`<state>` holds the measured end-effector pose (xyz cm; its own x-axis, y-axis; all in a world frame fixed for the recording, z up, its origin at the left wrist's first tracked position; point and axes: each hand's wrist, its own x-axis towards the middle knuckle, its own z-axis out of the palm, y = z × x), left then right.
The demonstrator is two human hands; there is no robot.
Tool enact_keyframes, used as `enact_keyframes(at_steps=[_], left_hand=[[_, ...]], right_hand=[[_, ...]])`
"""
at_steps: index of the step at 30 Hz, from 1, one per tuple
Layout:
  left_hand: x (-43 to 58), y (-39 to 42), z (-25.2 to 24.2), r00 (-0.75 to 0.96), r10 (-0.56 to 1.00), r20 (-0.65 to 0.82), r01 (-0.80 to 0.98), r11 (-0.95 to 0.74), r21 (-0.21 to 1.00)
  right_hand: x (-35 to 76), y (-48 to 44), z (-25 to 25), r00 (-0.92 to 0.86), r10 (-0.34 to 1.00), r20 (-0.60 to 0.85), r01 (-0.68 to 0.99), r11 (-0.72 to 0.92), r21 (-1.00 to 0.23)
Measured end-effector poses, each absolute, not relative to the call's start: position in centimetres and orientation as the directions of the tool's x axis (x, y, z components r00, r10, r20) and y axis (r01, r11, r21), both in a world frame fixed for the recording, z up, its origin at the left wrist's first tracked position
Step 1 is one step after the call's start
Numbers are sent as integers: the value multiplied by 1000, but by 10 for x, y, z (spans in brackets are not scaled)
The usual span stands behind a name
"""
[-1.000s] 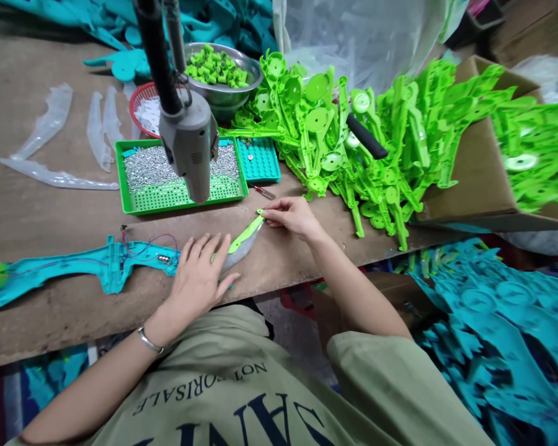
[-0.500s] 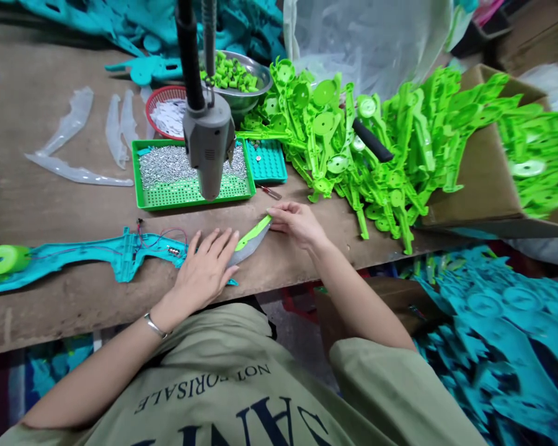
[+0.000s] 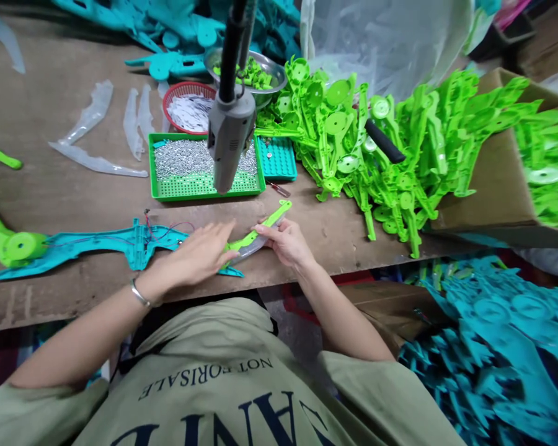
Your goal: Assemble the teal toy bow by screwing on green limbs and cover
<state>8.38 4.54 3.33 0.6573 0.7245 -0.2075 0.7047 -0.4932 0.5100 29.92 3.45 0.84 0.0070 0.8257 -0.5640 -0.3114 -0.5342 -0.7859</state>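
A long teal plastic bow-shaped shell (image 3: 93, 243) lies along the front of the table, with thin wires at its middle and a green round-hubbed arm (image 3: 24, 248) on its left end. My left hand (image 3: 199, 254) rests flat over the shell's right part, fingers stretched out, hiding what is beneath. My right hand (image 3: 286, 243) pinches a green plastic limb (image 3: 272, 218) with a clear strip (image 3: 250, 249) along its lower edge. The limb's lower left end reaches the shell beside my left thumb; the joint there is partly hidden.
An electric screwdriver (image 3: 230, 139) hangs over a green tray (image 3: 204, 193) of small screws. Behind stand a red basket (image 3: 167, 99) of white pieces and a metal bowl (image 3: 279, 77). Green parts (image 3: 339, 124) pile up at right beside a cardboard box (image 3: 488, 179). A small screwdriver (image 3: 279, 189) lies near the tray.
The green limb has swung up and shows more of its length, its far end now past my right fingers. My right hand has slid lower along it. The camera view has shifted left.
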Motion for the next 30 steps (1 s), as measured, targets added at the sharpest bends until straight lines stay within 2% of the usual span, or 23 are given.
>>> enact_keyframes(at_steps=[2, 4, 7, 13, 18, 23, 26, 30], left_hand=[[80, 74, 44, 677, 628, -384, 714, -432, 552], [80, 99, 50, 723, 428, -543, 690, -398, 604], [84, 118, 52, 758, 242, -606, 648, -383, 658], [83, 117, 39, 816, 261, -516, 576, -285, 766], [81, 121, 28, 841, 254, -477, 533, -246, 809], [81, 129, 24, 858, 210, -468, 496, -107, 861], [82, 131, 21, 863, 215, -457, 466, 12, 885], [85, 134, 19, 849, 276, -451, 474, -19, 881]], right_hand=[[299, 33, 12, 29, 841, -541, -288, -511, -810], [298, 32, 16, 50, 847, -530, -269, -500, -823], [296, 28, 19, 81, 842, -534, -285, -494, -822], [276, 10, 11, 53, 799, -600, -379, -540, -752], [267, 8, 2, 149, 826, -543, -319, -480, -818], [265, 10, 4, 138, 814, -564, -344, -495, -798], [256, -1, 6, 46, 805, -591, -336, -545, -768], [238, -16, 7, -78, 772, -631, -284, -624, -728]])
